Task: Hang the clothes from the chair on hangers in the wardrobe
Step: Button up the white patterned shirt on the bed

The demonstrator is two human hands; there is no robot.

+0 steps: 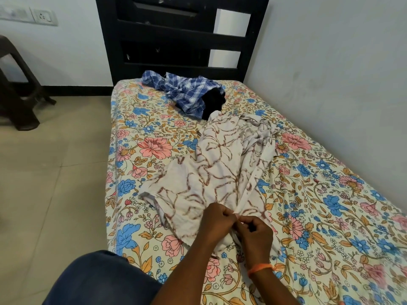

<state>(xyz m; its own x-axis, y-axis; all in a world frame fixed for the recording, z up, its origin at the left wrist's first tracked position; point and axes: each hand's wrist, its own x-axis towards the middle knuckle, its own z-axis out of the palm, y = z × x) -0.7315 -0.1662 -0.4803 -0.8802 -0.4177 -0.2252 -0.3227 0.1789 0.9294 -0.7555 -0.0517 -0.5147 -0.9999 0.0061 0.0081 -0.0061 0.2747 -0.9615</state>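
The bed (154, 137), covered in a floral sheet, runs from the near edge to a dark headboard (182, 34) at the far wall. The chair (15, 89), dark brown plastic, stands on the tiled floor at far left, well apart from the bed. The white shirt (220, 170), patterned with brown lines, lies spread along the middle of the bed, collar toward the far end. The blue checked shirt (182, 89) lies crumpled at the far end, near the headboard. A black garment (213, 102) lies against its right side, touching the white shirt's collar end.

The left hand (217, 221) and the right hand (255, 231) meet at the near hem of the white shirt. Each grip is closed, pinching the front edge of the shirt between fingertips. An orange wristband (259, 268) circles the right wrist.
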